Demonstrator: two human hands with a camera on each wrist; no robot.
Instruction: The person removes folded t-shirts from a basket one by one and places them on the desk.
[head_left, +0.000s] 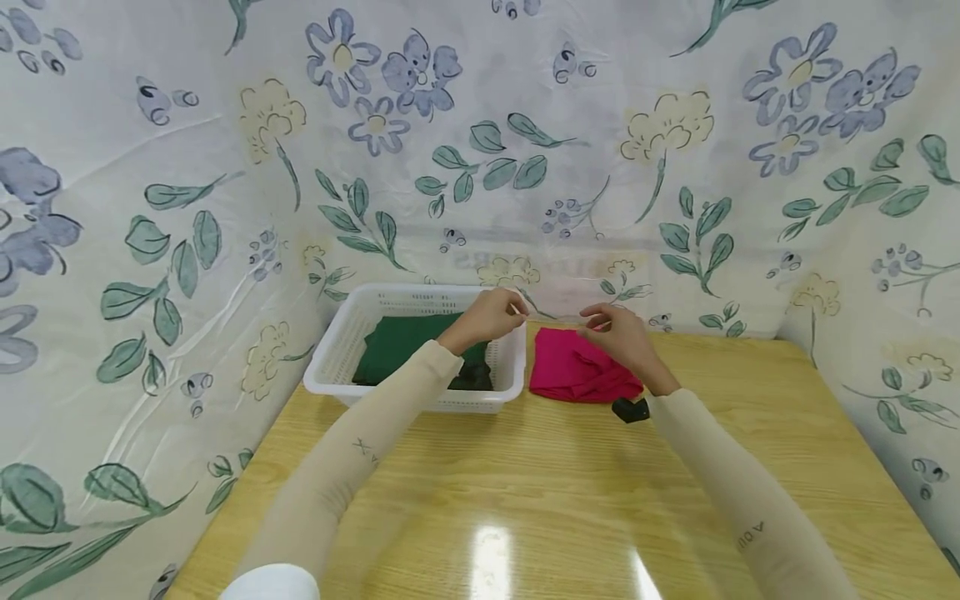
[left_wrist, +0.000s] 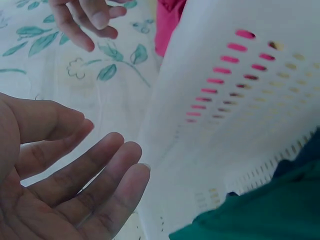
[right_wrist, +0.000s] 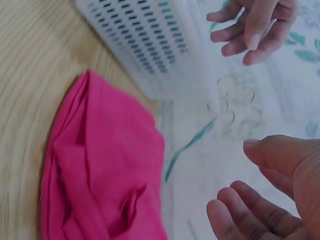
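Observation:
My left hand [head_left: 491, 317] hovers over the right side of a white plastic basket [head_left: 322, 362], fingers loosely bent with nothing between them. Inside the basket lies a folded dark green cloth [head_left: 401, 342], with a blackish piece [head_left: 476, 375] at its right end. To the right of the basket, a folded pink cloth [head_left: 555, 362] rests on the table. Above that cloth is my right hand [head_left: 618, 333], its thumb and fingers apart and holding nothing. In the right wrist view the pink cloth [right_wrist: 115, 145] shows its layered folds, beside my relaxed right fingers [right_wrist: 245, 215].
The wooden table [head_left: 480, 467] extends in front of the basket and off to the right. A flower-printed sheet [head_left: 555, 167] hangs behind and along both sides. A small black object [head_left: 630, 410] shows beside my right wrist.

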